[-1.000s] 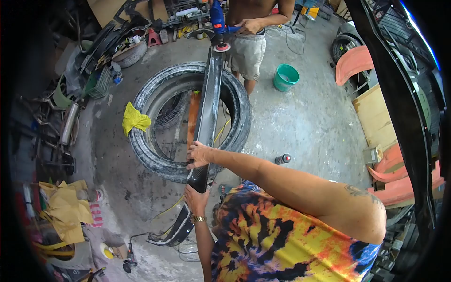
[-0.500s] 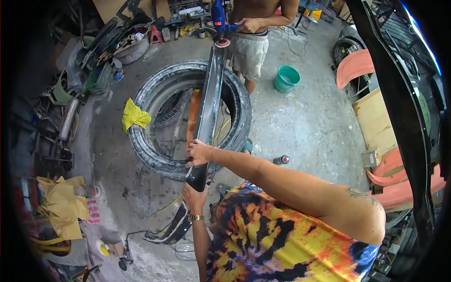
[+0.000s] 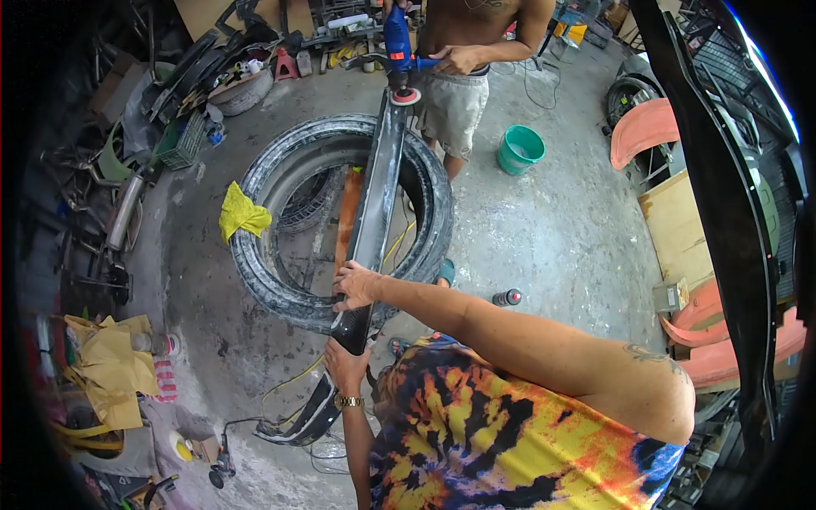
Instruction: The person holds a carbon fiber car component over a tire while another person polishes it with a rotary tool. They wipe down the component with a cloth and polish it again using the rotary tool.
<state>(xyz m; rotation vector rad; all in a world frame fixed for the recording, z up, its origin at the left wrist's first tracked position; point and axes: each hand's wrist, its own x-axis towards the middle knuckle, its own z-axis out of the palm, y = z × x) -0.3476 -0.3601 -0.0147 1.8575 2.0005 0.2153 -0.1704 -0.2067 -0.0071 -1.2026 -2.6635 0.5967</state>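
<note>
A long dark glossy panel point(image 3: 380, 187) with whitish smears lies across a large tire point(image 3: 255, 270) on the floor. My left hand point(image 3: 347, 365), with a watch on its wrist, grips the panel's near end from below. Just above it, my right hand point(image 3: 357, 286) is wrapped over the panel's left edge. At the panel's far end, a co-worker holds a blue power tool point(image 3: 397, 47); its round red-and-white pad point(image 3: 405, 96) is at the panel's surface. An orange-brown strip point(image 3: 348, 212) lies beside the panel, across the tire opening.
A yellow cloth point(image 3: 244, 211) hangs on the tire's left rim. To the right stand a green bucket point(image 3: 521, 150) and a dark bottle point(image 3: 507, 297). A long black part point(image 3: 722, 178) hangs at the right. Another tool point(image 3: 223, 466) with a cable lies lower left.
The co-worker's power tool and pad have shifted slightly down and right in view. My hands have moved slightly left and down, still holding the panel.
</note>
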